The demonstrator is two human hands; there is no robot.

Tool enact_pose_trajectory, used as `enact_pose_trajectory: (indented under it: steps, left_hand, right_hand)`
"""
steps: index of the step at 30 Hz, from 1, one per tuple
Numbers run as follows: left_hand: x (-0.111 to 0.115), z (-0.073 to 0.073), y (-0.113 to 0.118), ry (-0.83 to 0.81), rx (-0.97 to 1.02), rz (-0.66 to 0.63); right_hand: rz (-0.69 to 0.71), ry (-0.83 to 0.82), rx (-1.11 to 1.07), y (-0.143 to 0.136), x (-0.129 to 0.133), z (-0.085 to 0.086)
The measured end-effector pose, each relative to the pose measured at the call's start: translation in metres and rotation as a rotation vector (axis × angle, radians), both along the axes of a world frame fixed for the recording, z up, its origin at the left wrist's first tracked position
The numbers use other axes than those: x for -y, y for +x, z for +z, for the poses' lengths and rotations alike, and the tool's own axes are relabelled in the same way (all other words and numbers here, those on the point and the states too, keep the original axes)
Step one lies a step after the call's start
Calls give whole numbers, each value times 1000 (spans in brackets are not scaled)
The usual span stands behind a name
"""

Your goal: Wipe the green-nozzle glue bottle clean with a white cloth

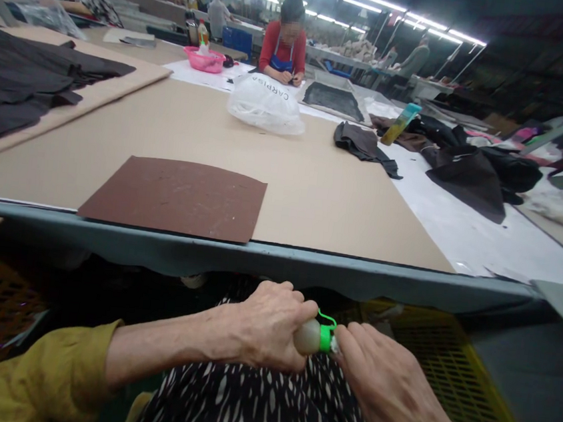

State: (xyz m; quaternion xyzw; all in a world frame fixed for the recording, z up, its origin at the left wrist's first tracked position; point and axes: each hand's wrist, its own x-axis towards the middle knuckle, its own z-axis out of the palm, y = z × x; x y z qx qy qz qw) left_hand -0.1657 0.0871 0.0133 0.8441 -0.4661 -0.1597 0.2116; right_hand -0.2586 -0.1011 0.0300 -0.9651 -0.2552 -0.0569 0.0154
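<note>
Most of the small bottle (309, 337) was hidden inside the closed left hand (269, 324); only its pale shoulder and green cap showed. The right hand (384, 383) covered the cap's tip, and its wrist ran off the bottom edge. The mustard sleeve (38, 373) was cut off at the lower left corner. Under the table's near edge (276, 264) lay darkness. The yellow crate (448, 349) was partly hidden by the right hand.

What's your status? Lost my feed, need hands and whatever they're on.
Left hand wrapped around small bottle. Right hand at its green cap. Both low over lap, below table edge. Nothing between the hands.
</note>
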Motion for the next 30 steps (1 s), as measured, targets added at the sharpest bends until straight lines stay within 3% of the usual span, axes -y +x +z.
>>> enact_pose_trajectory:
  steps: [5,8,11,13,14,18,20,23,28,30]
  left_hand:
    - [6,-15,-15,-64,453,2]
    - [9,-24,-20,-87,768,27]
    - [9,-31,-19,-142,946,38]
    - [10,-34,-17,-155,948,10]
    - [10,-34,-15,-141,907,-6]
    - [13,-34,-10,-38,436,19]
    - [13,-33,-4,3,106,55]
    - [11,-34,12,52,-381,18]
    - [8,-46,40,129,-1272,-248]
    - [8,-46,43,122,-1421,-292]
  right_hand:
    - [-511,363,-711,7,5,8]
    - [-525,685,-982,11,10,11]
    - [-586,995,-1252,13,15,7]
    - [-614,1039,-1292,14,15,4]
    - [-595,972,-1235,14,14,3]
    - [-466,362,-707,12,9,-5]
    - [-372,165,-452,8,8,-12]
    - [-141,19,-158,2,7,-17]
    - [232,-290,245,2,5,-3]
    - [294,-320,307,3,5,2]
